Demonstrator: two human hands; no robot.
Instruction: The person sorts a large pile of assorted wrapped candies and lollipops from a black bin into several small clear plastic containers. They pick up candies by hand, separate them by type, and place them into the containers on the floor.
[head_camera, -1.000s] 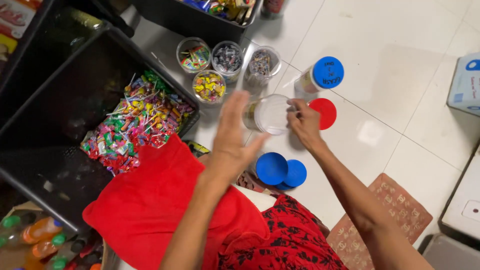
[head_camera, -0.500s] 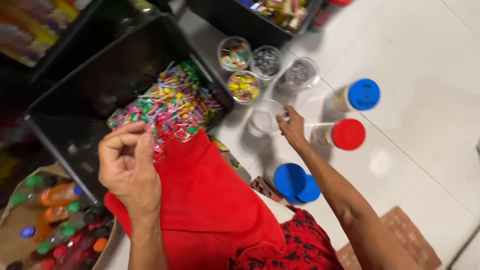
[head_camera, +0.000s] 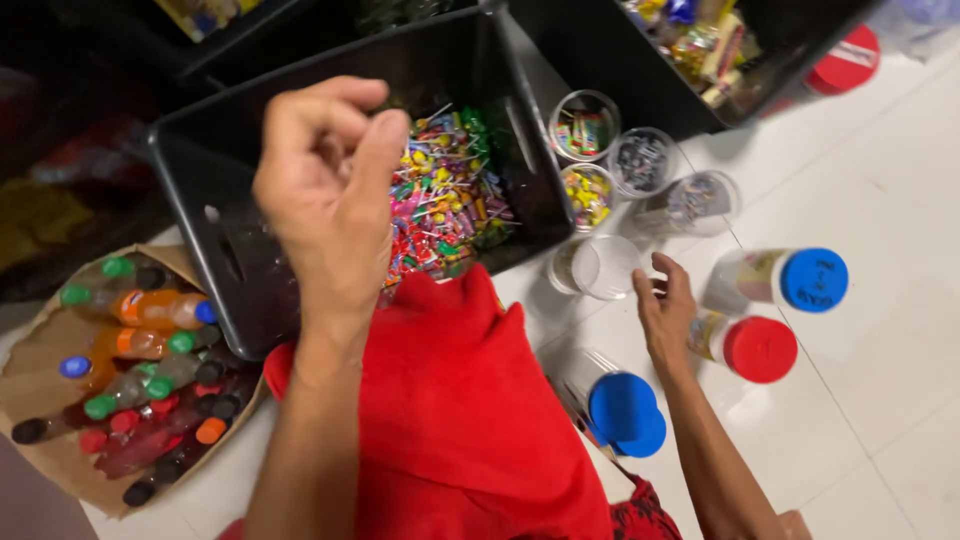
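The left hand (head_camera: 330, 190) hangs in the upper left of the frame with its fingertips (head_camera: 385, 135) drawn together as if pinching something — whether anything sits between them cannot be told. It hovers over the black bin (head_camera: 250, 280), whose floor holds a heap of bright wrapped sweets and lollipops (head_camera: 450, 200) near the frame's centre.

The right hand (head_camera: 665, 315), right of centre, has its fingers loosely spread and holds nothing; its fingertips sit just beside the rim of an open clear jar (head_camera: 598, 267) standing on the white tiled floor (head_camera: 880, 400). Above that jar stand four more open jars (head_camera: 640, 160) already holding sweets. To the right lie a jar with a blue lid (head_camera: 790, 280) and one with a red lid (head_camera: 745, 348), the latter just beside the wrist. Two loose blue lids (head_camera: 625, 412) lie lower down, next to a red cloth (head_camera: 460, 420) across the lap. A cardboard tray of small bottles (head_camera: 130, 390) fills the lower left.

A judgement on doing this well: the right hand should steady the open jar at its rim while the left takes a compact pinch from the heap — small enough to pass the jar's mouth without spilling.
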